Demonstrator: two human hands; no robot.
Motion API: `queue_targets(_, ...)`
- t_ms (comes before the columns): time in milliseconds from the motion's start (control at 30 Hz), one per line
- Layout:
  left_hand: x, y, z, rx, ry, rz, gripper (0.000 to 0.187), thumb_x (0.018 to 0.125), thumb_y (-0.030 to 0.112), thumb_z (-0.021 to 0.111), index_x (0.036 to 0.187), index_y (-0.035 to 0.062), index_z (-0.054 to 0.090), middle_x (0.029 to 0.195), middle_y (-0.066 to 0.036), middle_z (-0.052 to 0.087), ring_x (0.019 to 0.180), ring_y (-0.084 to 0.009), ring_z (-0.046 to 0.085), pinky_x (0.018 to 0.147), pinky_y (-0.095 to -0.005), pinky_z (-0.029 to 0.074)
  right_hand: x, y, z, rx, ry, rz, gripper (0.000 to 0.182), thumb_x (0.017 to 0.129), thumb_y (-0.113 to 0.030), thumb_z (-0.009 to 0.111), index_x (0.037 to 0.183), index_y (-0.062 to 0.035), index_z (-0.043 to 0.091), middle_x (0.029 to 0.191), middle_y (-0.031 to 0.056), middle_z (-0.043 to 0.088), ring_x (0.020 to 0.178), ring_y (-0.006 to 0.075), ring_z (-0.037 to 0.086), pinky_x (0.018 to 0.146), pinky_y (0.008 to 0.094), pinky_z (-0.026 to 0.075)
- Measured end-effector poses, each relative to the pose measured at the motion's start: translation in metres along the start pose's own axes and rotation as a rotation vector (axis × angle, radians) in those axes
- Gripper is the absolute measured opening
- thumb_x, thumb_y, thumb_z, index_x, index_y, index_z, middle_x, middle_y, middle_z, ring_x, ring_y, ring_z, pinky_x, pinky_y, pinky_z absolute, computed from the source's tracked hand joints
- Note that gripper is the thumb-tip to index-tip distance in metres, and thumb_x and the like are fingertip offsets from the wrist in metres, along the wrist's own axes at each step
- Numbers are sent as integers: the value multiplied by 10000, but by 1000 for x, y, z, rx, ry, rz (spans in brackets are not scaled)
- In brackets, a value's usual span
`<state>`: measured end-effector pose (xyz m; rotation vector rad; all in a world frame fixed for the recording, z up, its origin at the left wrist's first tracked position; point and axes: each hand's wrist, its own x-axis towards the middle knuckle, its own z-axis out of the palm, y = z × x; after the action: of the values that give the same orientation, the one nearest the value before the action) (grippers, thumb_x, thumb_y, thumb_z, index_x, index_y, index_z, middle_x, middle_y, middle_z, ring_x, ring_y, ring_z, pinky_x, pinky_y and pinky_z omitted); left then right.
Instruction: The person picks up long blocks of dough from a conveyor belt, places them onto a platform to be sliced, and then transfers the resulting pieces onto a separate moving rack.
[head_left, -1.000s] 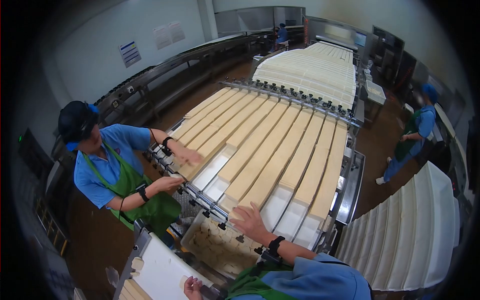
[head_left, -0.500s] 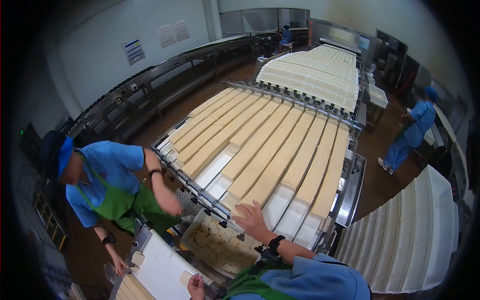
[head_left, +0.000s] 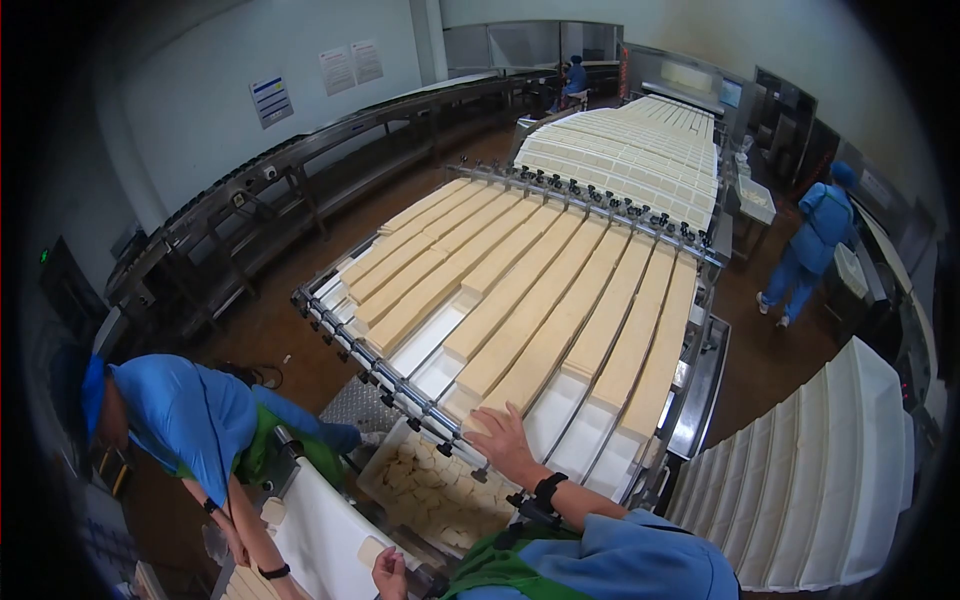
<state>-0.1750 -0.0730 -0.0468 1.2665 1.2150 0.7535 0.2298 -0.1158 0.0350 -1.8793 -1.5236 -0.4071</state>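
Long rows of pale, thin biscuits point(head_left: 560, 318) stand on edge, packed face to face in the lanes of a white-bedded metal table. My right hand point(head_left: 503, 442) lies over the near end of a middle row, fingers bent round the end biscuits. At the bottom edge, my left hand point(head_left: 390, 574) is closed, with a single biscuit point(head_left: 370, 550) at its fingertips. Part of that hand falls outside the view. Below the table's front rail, between my hands, sits a bin point(head_left: 375, 475) of broken biscuit pieces.
A co-worker point(head_left: 205, 410) bends over a white belt point(head_left: 320, 530) and biscuit rows at lower left. Black knobs line the front rail point(head_left: 400, 392). Stacked white trays point(head_left: 800, 470) stand at right. Another person point(head_left: 820, 230) is beyond; a long conveyor point(head_left: 300, 160) runs along the wall.
The co-worker at left has bent down, bringing both arms to the biscuit rows on the lower belt. The person at far right has turned away. My hands stay almost still.
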Motion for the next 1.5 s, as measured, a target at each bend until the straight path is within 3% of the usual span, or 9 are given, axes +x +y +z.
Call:
queue_targets(467,-8,15,5,30,17,-18,275,976,34,666,1249,3,659,1000,-19,687,919,-107,629,854,-254,501,-3,4,9,-24,-6,-13,223,870,-163,677,1059,-220,782,1393,106,584,1373,273,495,1187,651,268)
queue_targets(800,-7,8,5,71,49,-23,273,972,27,668,1244,-6,657,977,-16,679,899,-104,632,836,-249,509,9,-1,0,-165,-132,-67,167,863,-220,703,981,-263,812,1473,103,541,1404,322,457,1201,669,218)
queue_targets(1033,-5,-12,0,122,24,58,276,1029,165,658,1251,2,660,1057,-34,702,984,-111,644,894,-288,523,12,14,9,-201,-254,-138,208,863,-196,665,987,-250,823,1486,77,556,1432,305,437,1220,681,157)
queue_targets(1233,-12,7,10,67,67,-9,291,1002,54,655,1291,18,653,1041,-24,696,954,-100,642,880,-258,516,11,25,11,-143,-308,-173,287,904,-158,662,1165,-230,757,1506,94,547,1453,276,441,1209,693,161)
queue_targets(1300,-14,9,10,56,109,-14,292,995,42,654,1286,23,657,1028,-24,694,936,-99,641,874,-256,516,13,24,13,-195,-337,-111,515,889,-141,697,1391,-233,626,1533,84,522,1465,270,429,1208,676,178)
queue_targets(1333,-15,10,8,-22,144,3,277,997,46,651,1273,29,667,1016,-23,694,925,-97,638,866,-257,518,14,25,13,-183,-352,-131,515,889,-141,697,1391,-233,626,1533,84,522,1465,270,429,1208,676,178)
queue_targets(1400,-19,14,-1,-110,202,12,264,998,49,649,1259,34,678,1004,-22,694,914,-94,635,858,-258,519,15,25,13,-101,-402,-14,768,864,-122,720,1566,-222,425,1565,66,493,1476,287,413,1212,660,189)
queue_targets(1433,-23,16,-8,-90,275,26,246,1001,58,648,1243,36,687,1000,-21,696,917,-93,634,852,-259,520,17,25,11,-98,-461,6,816,886,-119,689,1617,-183,332,1613,54,435,1503,293,374,1222,651,177)
queue_targets(1500,-33,13,-25,-128,418,54,210,1009,82,646,1206,45,708,990,-20,704,922,-89,631,828,-264,521,19,26,11,-161,-506,-39,808,898,-142,678,1621,-172,319,1632,65,403,1521,293,344,1224,656,164)
